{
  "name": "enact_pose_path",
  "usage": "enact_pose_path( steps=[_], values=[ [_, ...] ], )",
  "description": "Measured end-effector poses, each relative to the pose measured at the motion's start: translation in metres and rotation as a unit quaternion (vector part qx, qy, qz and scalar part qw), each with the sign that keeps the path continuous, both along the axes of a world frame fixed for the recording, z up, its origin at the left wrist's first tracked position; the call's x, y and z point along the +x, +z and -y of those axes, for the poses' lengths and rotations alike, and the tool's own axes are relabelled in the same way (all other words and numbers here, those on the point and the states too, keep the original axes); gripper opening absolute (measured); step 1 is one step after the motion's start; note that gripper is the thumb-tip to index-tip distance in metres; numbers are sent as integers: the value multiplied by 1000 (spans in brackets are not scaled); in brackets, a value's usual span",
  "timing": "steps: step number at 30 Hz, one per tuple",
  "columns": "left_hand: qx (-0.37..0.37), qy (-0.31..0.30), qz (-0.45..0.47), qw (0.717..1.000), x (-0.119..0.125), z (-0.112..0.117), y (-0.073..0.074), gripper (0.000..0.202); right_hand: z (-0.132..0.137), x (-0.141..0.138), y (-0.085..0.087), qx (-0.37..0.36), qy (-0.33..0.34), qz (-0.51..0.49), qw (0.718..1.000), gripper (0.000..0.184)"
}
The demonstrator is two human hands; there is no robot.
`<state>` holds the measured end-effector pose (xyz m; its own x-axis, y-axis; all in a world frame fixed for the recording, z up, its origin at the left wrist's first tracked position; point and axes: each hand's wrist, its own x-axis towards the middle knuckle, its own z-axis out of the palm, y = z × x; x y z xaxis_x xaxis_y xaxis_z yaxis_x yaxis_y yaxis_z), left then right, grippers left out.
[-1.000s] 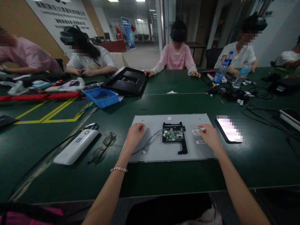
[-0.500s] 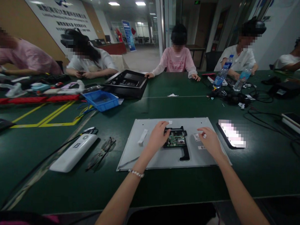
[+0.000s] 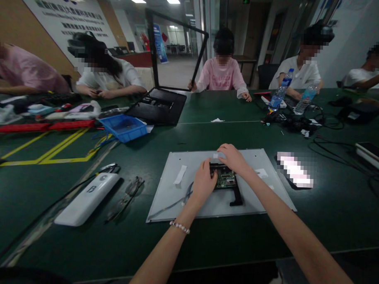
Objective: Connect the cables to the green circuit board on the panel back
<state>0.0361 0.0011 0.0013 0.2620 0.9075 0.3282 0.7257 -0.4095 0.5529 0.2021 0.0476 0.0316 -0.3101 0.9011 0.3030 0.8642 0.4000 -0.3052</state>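
Observation:
A green circuit board (image 3: pixel 227 179) in a black bracket (image 3: pixel 236 196) lies on a light grey flat panel (image 3: pixel 172 195). My left hand (image 3: pixel 204 182) is closed around the left edge of the bracketed board, thumb by the board. Over the far edge reaches my right hand (image 3: pixel 233 159), fingers bent and held together beside a small white label; its thumb and whatever it may pinch are hidden. A thin grey cable (image 3: pixel 171 205) runs over the panel to the left of the board. White tape (image 3: pixel 180 175) is stuck on the panel's left part.
Left of the panel lie eyeglasses (image 3: pixel 125 200) and a white power bank (image 3: pixel 88 198). A phone (image 3: pixel 294 170) lies to the right. Farther off are a blue tray (image 3: pixel 124 129), a black casing (image 3: pixel 159 108) and water bottles (image 3: pixel 305 99). Across the table a person's hand holds a black frame (image 3: pixel 200 55).
My right hand has moved left and inward to the board's far edge. My left hand has come slightly nearer along its left side. The person opposite has raised a black frame off the casing.

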Motion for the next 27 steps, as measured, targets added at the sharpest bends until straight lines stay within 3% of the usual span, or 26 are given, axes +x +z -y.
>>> enact_pose_path(
  steps=[5, 12, 18, 22, 27],
  values=[
    [2, 11, -8, 1000, -1, 2, -1, 48, -12, -18, 2, -42, 11, 122, 992, 17],
    [3, 13, -6, 1000, -3, 1, -4, 55, -8, -20, 0, -38, -9, 144, 989, 25],
    [-14, 11, -6, 1000, -4, 2, -4, 57, 28, 36, 8, 18, -64, 133, 989, 23],
    [-25, 11, -4, 1000, -5, 3, -1, 56, 57, 73, -9, 19, -118, 114, 986, 24],
    [-29, 10, 0, 1000, -4, 3, 1, 55, 65, 82, -30, -15, -132, 37, 990, 30]
  ],
)
